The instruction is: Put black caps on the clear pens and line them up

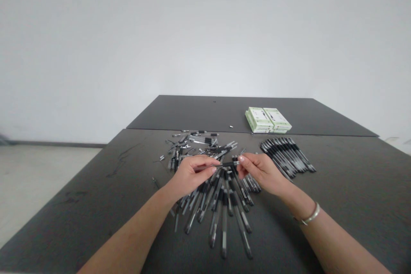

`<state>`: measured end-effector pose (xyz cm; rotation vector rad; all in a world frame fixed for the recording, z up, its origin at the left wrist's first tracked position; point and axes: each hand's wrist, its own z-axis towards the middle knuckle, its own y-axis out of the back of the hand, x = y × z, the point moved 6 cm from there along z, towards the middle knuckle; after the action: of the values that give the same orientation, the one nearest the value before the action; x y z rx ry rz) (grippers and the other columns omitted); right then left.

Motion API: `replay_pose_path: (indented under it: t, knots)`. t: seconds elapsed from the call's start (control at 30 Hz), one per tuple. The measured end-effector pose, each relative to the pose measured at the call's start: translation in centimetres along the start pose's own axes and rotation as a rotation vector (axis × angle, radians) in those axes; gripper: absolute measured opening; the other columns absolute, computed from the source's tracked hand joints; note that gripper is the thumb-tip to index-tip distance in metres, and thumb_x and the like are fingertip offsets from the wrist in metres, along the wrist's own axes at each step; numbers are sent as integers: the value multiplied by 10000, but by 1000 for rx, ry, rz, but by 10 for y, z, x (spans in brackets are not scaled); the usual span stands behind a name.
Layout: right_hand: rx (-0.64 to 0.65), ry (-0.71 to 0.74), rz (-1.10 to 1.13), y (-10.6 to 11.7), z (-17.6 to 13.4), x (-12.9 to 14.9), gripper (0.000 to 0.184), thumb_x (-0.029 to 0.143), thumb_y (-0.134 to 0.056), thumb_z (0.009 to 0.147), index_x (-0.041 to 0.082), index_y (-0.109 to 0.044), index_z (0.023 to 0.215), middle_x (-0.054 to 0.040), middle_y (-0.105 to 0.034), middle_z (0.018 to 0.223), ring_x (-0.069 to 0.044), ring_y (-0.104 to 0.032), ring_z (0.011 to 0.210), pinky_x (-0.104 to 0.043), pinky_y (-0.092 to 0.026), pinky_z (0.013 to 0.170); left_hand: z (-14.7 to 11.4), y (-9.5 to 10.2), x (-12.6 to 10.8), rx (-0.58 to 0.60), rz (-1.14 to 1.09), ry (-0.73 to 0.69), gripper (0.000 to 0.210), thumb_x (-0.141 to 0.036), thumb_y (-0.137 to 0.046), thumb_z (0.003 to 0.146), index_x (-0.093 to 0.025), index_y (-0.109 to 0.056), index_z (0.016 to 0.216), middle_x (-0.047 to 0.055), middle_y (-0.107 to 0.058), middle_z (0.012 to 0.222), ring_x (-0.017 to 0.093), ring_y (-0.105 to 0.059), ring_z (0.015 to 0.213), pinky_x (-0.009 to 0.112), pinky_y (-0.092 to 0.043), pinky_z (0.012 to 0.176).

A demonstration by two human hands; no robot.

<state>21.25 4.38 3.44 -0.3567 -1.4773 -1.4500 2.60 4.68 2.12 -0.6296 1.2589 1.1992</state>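
Observation:
Between my two hands a pen (228,164) with a black grip lies level above a heap of pens. My left hand (195,172) pinches its barrel end with thumb and fingers. At the other end, my right hand (259,170) closes its fingertips around the tip; whether a cap or another small part is in them I cannot make out. Under and around the hands spreads the pile of clear-barrelled pens (224,222), many fanned toward me. Loose pen parts (180,147) lie at the pile's far left side.
A tidy row of capped pens (289,156) lies to the right. Behind it, green and white boxes (269,120) are stacked on the far table. A small light-coloured piece (231,126) lies near the seam between the dark tables (346,171).

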Motion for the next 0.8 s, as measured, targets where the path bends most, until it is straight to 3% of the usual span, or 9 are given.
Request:
replay_pose_path:
  t: [0.17,0.3,0.47,0.67,0.8]
  knots:
    - [-44,42,100,3,-1,4,221,373,-559,896,163,-605,948,-45,-680,800,-147,-611,718,-245,-463,653,0,1,1,-24,-30,30,180,-205,-650,774,-115,-730,909,92,-741,866,165,-688,758,250,-546,710]
    - [-85,48,84,3,-1,2,173,336,-604,865,168,-617,902,-42,-679,780,-145,-608,699,-243,-465,630,0,1,1,-21,-38,33,175,-213,-653,776,-116,-729,900,91,-743,847,166,-687,738,254,-546,694]
    - [-57,66,38,3,0,4,216,349,-545,903,167,-651,855,-39,-683,772,-149,-618,719,-251,-462,661,0,1,0,-25,-37,16,177,-214,-655,773,-118,-730,902,96,-743,868,170,-690,753,260,-548,711]
    - [-4,48,-66,0,0,4,426,390,-418,963,163,-634,675,-26,-657,647,-130,-591,627,-248,-440,644,0,0,-1,-9,-19,9,176,-219,-658,772,-127,-733,901,90,-738,867,164,-687,745,251,-547,696]
    - [-6,42,8,1,-1,2,381,389,-415,964,161,-647,765,-31,-673,694,-132,-610,656,-241,-458,648,0,0,0,-12,-32,22,177,-224,-660,771,-127,-732,900,85,-739,848,159,-686,726,246,-547,687]
